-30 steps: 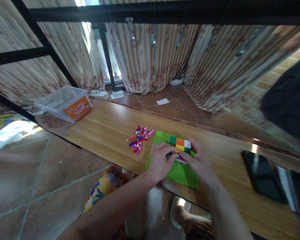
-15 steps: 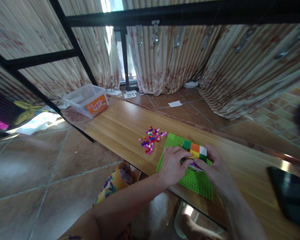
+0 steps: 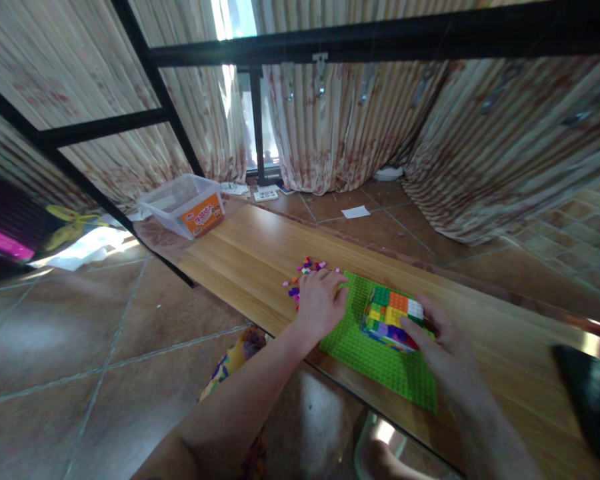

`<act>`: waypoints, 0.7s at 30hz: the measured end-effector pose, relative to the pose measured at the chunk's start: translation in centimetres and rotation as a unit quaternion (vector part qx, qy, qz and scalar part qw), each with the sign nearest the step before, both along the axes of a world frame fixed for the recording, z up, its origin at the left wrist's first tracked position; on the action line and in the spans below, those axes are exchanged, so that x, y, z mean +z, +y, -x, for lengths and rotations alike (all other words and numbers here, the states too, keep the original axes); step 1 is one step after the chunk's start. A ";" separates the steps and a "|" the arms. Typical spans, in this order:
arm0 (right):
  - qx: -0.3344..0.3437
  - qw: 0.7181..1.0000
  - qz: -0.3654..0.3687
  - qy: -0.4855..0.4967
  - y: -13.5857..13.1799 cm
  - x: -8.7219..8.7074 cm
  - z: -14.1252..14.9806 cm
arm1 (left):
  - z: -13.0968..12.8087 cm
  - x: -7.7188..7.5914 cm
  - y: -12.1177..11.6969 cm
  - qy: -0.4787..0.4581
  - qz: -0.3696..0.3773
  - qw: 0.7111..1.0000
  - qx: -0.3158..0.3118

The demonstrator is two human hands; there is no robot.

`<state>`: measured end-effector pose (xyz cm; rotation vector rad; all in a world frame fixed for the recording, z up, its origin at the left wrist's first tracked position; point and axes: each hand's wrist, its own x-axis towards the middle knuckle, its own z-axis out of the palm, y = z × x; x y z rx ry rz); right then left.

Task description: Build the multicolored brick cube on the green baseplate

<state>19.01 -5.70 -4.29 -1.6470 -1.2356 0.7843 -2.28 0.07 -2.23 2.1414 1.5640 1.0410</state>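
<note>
A block of toy building bricks (image 3: 393,316) in green, orange, white, yellow, purple and red sits on a green studded baseplate (image 3: 380,367). My right hand (image 3: 435,333) grips this block at its right side, thumb on the top and fingers around the far edge. My left hand (image 3: 323,303) is off the block, over the baseplate's left edge and the pile of small loose bricks (image 3: 295,291). Its fingers are apart and I see nothing in them. The hand covers part of the pile, which is mostly pink, red and purple.
The long wooden table (image 3: 250,247) carries a clear plastic bin (image 3: 180,200) with an orange label at its far left end. A dark flat object (image 3: 585,393) lies at the right. A black metal frame (image 3: 280,50) crosses in front of the curtains (image 3: 330,127).
My left hand has let go of the brick block and moved left to the loose bricks. My right hand stays on the block. The view has shifted slightly.
</note>
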 end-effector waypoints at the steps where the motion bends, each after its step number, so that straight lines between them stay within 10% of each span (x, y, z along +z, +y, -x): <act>1: -0.008 1.000 0.011 0.000 0.0 0.0 0.0 | 0.8 0.0 0.6 0.033 0.011 0.999 0.030; 8: -0.014 1.000 0.006 -0.024 0.1 0.0 0.1 | 3.6 -0.4 1.8 0.187 0.061 0.976 0.093; 21: -0.022 1.000 -0.010 0.007 0.1 0.7 0.7 | 3.5 -0.5 2.5 0.195 0.046 0.975 0.094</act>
